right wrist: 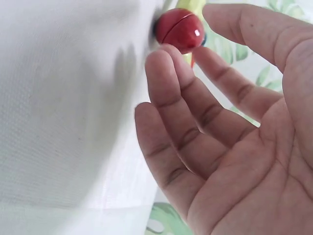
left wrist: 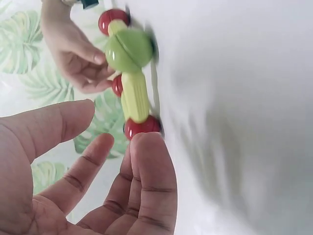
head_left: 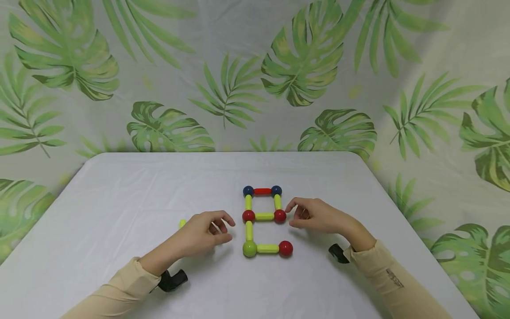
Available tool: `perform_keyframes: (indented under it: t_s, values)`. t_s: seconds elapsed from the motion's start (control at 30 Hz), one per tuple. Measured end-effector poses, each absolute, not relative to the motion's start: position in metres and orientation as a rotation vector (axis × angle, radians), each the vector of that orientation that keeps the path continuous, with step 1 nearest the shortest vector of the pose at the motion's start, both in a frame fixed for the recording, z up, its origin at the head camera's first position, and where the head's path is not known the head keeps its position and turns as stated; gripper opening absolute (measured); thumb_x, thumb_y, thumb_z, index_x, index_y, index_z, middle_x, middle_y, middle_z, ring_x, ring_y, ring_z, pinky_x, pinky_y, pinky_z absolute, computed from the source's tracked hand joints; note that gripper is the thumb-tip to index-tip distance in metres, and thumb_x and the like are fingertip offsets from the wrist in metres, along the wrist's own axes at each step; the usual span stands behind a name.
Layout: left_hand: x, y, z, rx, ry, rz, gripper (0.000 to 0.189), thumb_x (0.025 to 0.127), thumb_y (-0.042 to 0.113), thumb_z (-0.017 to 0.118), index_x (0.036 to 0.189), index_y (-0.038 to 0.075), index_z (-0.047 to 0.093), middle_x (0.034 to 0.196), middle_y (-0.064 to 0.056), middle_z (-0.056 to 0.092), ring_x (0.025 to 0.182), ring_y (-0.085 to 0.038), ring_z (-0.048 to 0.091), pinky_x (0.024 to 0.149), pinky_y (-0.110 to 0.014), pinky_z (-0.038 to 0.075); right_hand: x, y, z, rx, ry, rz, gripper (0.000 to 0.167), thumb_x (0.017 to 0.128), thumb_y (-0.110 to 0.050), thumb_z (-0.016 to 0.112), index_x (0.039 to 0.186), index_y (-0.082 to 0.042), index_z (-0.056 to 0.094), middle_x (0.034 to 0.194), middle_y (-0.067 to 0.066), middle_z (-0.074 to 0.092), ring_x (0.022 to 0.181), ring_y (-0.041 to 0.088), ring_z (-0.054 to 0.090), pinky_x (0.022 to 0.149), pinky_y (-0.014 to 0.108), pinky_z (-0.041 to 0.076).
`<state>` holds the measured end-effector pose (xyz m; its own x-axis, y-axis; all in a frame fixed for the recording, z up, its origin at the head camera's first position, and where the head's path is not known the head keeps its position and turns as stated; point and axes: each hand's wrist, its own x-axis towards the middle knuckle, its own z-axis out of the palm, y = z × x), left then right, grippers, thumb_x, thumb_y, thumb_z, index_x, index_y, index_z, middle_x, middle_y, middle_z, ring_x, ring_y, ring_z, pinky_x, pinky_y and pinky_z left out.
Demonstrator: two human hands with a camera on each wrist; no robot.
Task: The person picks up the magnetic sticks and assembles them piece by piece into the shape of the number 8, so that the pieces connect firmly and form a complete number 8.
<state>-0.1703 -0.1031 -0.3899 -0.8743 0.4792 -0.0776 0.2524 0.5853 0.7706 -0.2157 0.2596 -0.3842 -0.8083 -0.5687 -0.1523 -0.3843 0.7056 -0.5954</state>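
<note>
A flat figure of toy rods and balls lies on the table. Two blue balls (head_left: pixel 248 191) joined by a red rod (head_left: pixel 262 191) form its far side. Yellow-green rods (head_left: pixel 264 216) link these to two red balls (head_left: pixel 280 216) in the middle row. Nearest me, a green ball (head_left: pixel 249 248) is joined by another such rod to a red ball (head_left: pixel 285 248). My left hand (head_left: pixel 206 232) hovers left of the figure, fingers loosely bent and holding nothing. To the right, my right hand (head_left: pixel 316 215) is beside the middle red ball, its relaxed fingers empty.
A loose yellow-green piece (head_left: pixel 182 223) lies partly hidden behind my left hand. The white-covered table (head_left: pixel 223 173) meets a leaf-patterned cloth (head_left: pixel 227 93) at its far edge. Black wrist devices (head_left: pixel 173 280) hang below both cuffs.
</note>
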Motion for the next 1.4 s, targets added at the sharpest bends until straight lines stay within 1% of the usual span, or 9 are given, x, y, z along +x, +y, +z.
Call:
perform_keyframes:
  t_s: [0.1,0.3,0.53,0.63,0.87,1.07,1.2,1.4]
  values:
    - [-0.174,-0.115,-0.386,0.558,2.618,1.143,0.024,0.096,0.02,0.079,0.119,0.015,0.072,0.095,0.001,0.068,0.082,-0.013,0.064,0.071,-0.029,0.052,-0.219,0.26,-0.387,-0.717,2.599,-0.823,0.037,0.1,-0.026,0.076,0.13,-0.009,0.063,0.095,-0.002,0.07,0.084,0.013,0.066,0.078,0.027,0.055]
    - [-0.18,-0.144,-0.382,0.455,2.753,1.081,0.028,0.097,0.021,0.077,0.124,0.012,0.07,0.095,-0.001,0.068,0.079,-0.014,0.065,0.068,-0.031,0.051,-0.223,0.26,-0.39,-0.685,2.578,-0.868,0.042,0.101,-0.025,0.076,0.136,-0.009,0.059,0.104,0.002,0.074,0.09,0.015,0.071,0.081,0.031,0.057]
    - [-0.183,-0.17,-0.38,0.361,2.845,0.989,0.034,0.097,0.023,0.077,0.127,0.01,0.067,0.095,-0.003,0.068,0.08,-0.014,0.063,0.069,-0.032,0.049,-0.224,0.259,-0.391,-0.688,2.57,-0.88,0.043,0.101,-0.024,0.076,0.137,-0.009,0.058,0.106,0.003,0.074,0.094,0.015,0.072,0.087,0.033,0.059]
    - [-0.184,-0.176,-0.382,0.322,2.864,0.945,0.037,0.095,0.024,0.078,0.127,0.009,0.067,0.094,-0.003,0.068,0.078,-0.015,0.061,0.068,-0.032,0.048,-0.225,0.258,-0.392,-0.701,2.574,-0.876,0.042,0.101,-0.024,0.076,0.137,-0.01,0.059,0.106,0.003,0.074,0.094,0.015,0.072,0.088,0.034,0.06]
    - [-0.186,-0.185,-0.387,0.26,2.842,0.902,0.038,0.095,0.027,0.08,0.124,0.007,0.065,0.086,-0.003,0.065,0.072,-0.017,0.057,0.065,-0.032,0.046,-0.226,0.255,-0.394,-0.735,2.58,-0.873,0.039,0.102,-0.021,0.075,0.136,-0.012,0.059,0.106,0.002,0.074,0.095,0.013,0.071,0.09,0.035,0.06]
    - [-0.189,-0.186,-0.395,0.26,2.805,0.893,0.041,0.095,0.031,0.081,0.123,0.006,0.064,0.086,-0.004,0.067,0.071,-0.018,0.058,0.064,-0.032,0.046,-0.226,0.253,-0.397,-0.748,2.575,-0.888,0.036,0.101,-0.02,0.075,0.134,-0.013,0.061,0.108,0.002,0.075,0.097,0.014,0.072,0.093,0.039,0.061]
    - [-0.19,-0.185,-0.4,0.244,2.79,0.911,0.04,0.094,0.032,0.082,0.121,0.007,0.064,0.084,-0.003,0.066,0.068,-0.017,0.059,0.063,-0.032,0.046,-0.226,0.251,-0.397,-0.743,2.575,-0.887,0.035,0.101,-0.019,0.075,0.133,-0.013,0.061,0.107,0.002,0.074,0.097,0.014,0.07,0.093,0.037,0.061]
    - [-0.191,-0.181,-0.402,0.225,2.769,0.958,0.033,0.092,0.028,0.084,0.111,0.008,0.066,0.079,-0.002,0.065,0.061,-0.015,0.062,0.06,-0.033,0.049,-0.226,0.25,-0.398,-0.735,2.57,-0.901,0.034,0.101,-0.02,0.075,0.132,-0.012,0.062,0.105,0.001,0.074,0.095,0.013,0.069,0.09,0.03,0.059]
